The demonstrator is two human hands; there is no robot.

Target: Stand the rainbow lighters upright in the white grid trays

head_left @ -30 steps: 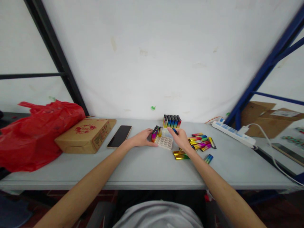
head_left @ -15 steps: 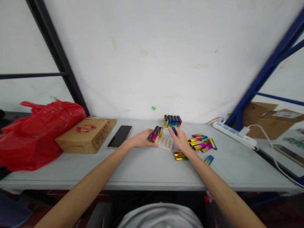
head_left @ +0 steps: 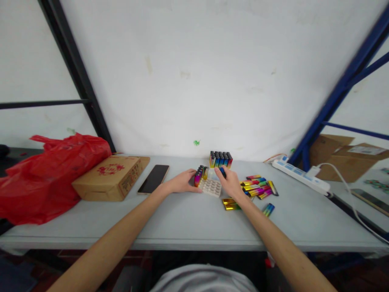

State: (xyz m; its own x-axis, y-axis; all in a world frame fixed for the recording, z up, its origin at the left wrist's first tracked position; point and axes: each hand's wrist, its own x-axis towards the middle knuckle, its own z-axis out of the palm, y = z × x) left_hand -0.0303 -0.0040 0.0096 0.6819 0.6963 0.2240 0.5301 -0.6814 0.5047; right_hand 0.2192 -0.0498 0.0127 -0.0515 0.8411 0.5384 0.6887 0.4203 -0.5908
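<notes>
A small white tray point(head_left: 210, 187) with rows of round holes lies in front of me. A few shiny rainbow lighters point(head_left: 198, 177) stand upright along its left side. My left hand point(head_left: 186, 181) grips that left end, thumb at the front corner and fingers round the back. Above the tray's right side, my right hand point(head_left: 230, 181) pinches a dark blue lighter point(head_left: 223, 172); its lower part is hidden by the fingers. Loose metallic lighters point(head_left: 258, 187) lie in a pile right of my right hand. Two golden lighters point(head_left: 231, 204) rest nearer me, partly under my wrist.
Behind the tray stands a full block of upright lighters point(head_left: 221, 159). A dark phone point(head_left: 154, 179), a cardboard box point(head_left: 107, 178) and a red plastic bag point(head_left: 57, 178) are on the left. A white power strip point(head_left: 300, 176) with a cable lies at the right.
The view has tilted up slightly, so everything sits a little lower. Both hands keep almost the same places, the right still pinching the blue lighter over the tray.
</notes>
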